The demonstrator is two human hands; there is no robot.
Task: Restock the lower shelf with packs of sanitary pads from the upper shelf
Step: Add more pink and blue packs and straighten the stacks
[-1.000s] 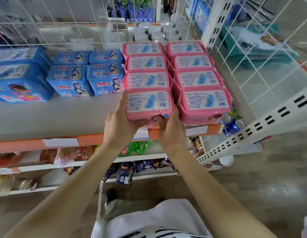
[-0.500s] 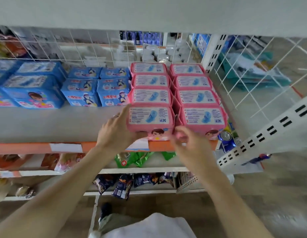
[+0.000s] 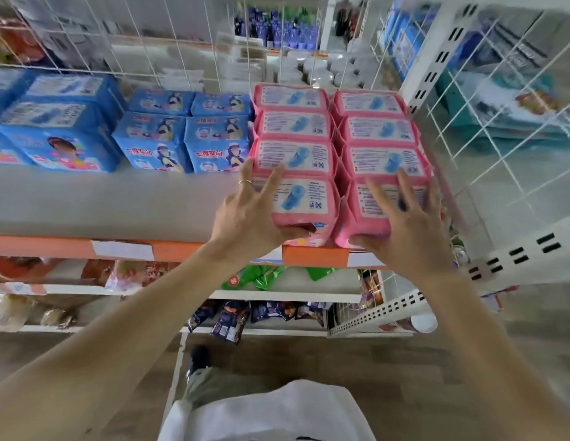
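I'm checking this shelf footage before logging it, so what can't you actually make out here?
Head view only:
- Front of the left front pink pack: the left hand covers part of it.
- Top of the right front pink pack: the right hand is spread across it.
- Print on the pink packs: too small.
- Large blue packs: cut off by the left edge.
- Goods behind the wire grid: blurred.

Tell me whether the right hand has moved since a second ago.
Yes. The right hand has shifted right along the orange shelf edge, from the front-left pink pack to the front-right pink pack.
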